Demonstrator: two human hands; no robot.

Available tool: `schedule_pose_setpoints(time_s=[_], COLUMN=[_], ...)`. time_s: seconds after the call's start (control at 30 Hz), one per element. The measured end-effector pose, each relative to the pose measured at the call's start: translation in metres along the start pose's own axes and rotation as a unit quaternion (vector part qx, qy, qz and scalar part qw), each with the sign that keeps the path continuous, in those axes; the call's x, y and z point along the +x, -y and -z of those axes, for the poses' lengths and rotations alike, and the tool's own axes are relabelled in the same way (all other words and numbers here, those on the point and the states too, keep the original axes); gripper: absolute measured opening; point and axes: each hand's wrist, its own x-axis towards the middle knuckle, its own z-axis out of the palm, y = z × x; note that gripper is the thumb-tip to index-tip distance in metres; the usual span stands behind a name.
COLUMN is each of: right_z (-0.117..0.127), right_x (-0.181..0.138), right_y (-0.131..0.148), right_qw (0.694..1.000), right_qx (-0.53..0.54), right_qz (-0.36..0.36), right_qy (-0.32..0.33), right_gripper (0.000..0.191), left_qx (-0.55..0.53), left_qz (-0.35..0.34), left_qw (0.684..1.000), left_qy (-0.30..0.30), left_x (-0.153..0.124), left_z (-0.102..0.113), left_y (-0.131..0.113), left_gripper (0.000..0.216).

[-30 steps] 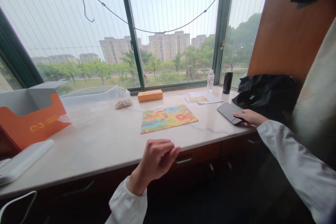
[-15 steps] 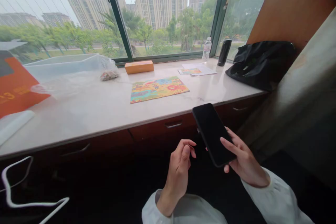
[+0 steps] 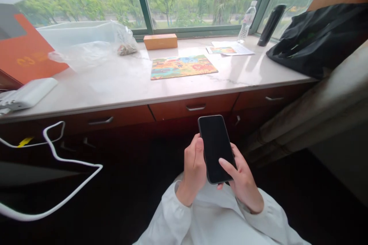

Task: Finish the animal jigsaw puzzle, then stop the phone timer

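A black phone [image 3: 215, 146] with a dark screen is held upright in front of me, below the counter edge. My left hand [image 3: 194, 168] grips its left side, thumb along the edge. My right hand [image 3: 243, 180] cradles its lower right side, with the thumb lying across the screen. Both arms wear white sleeves. On the pale marble counter [image 3: 120, 84] beyond lies a colourful jigsaw puzzle [image 3: 182, 66], flat and apart from both hands.
An orange box [image 3: 160, 41], a clear plastic bag [image 3: 86, 46], a large orange carton [image 3: 25, 53] and a white device [image 3: 27, 93] sit on the counter. A water bottle [image 3: 246, 21], dark flask [image 3: 271, 23], papers [image 3: 230, 49] and black bag [image 3: 319, 38] are right. A white cable [image 3: 57, 157] hangs left.
My right hand lifted the phone off the counter and brought it down toward my lap. My left hand moved in and took hold of its left side. The view tilted downward.
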Motion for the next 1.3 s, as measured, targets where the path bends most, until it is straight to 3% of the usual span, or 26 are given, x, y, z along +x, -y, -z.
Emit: schedule_pose_setpoints(time_s=[0.43, 1.3], right_z=[-0.016, -0.012], right_x=[-0.015, -0.015], right_y=[-0.010, -0.015], right_qw=[0.997, 0.991], right_qx=[0.055, 0.113], right_qz=[0.006, -0.018], right_qy=[0.048, 0.065], right_gripper=[0.057, 0.050], left_qx=[-0.028, -0.029], left_qz=[-0.005, -0.004], left_qw=[0.999, 0.999], left_qy=[-0.022, -0.014], left_x=[-0.016, -0.013], left_z=[0.016, 0.024], left_y=[-0.008, -0.004], left_gripper=[0.043, 0.039])
